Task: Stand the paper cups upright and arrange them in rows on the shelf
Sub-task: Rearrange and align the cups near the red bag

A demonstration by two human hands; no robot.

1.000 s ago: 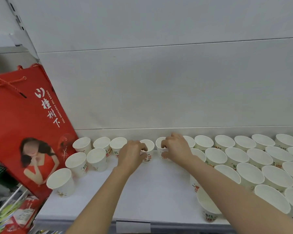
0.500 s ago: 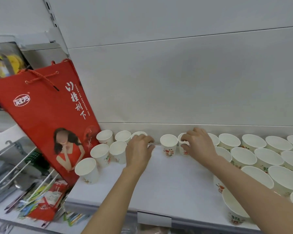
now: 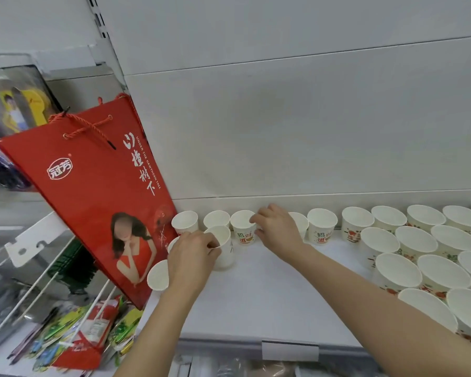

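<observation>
Since half a second ago the left hand (image 3: pixel 192 255) has dropped to pinch the rim of a small white paper cup (image 3: pixel 223 247) on the white shelf (image 3: pixel 269 292), while the right hand (image 3: pixel 276 229) grips a printed back-row cup (image 3: pixel 244 227); slide both gently, keeping rims level.

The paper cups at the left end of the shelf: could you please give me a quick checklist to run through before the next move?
1. Left hand grips a second-row cup by its rim: ok.
2. Right hand fingers on a back-row cup: ok.
3. All visible cups upright: ok.
4. Open shelf space in front of the hands: ok.
5. Red gift bag leans clear of the leftmost cups: not ok, it is close against them.
6. Left rows straight: cannot tell, the hand hides some cups.
</observation>
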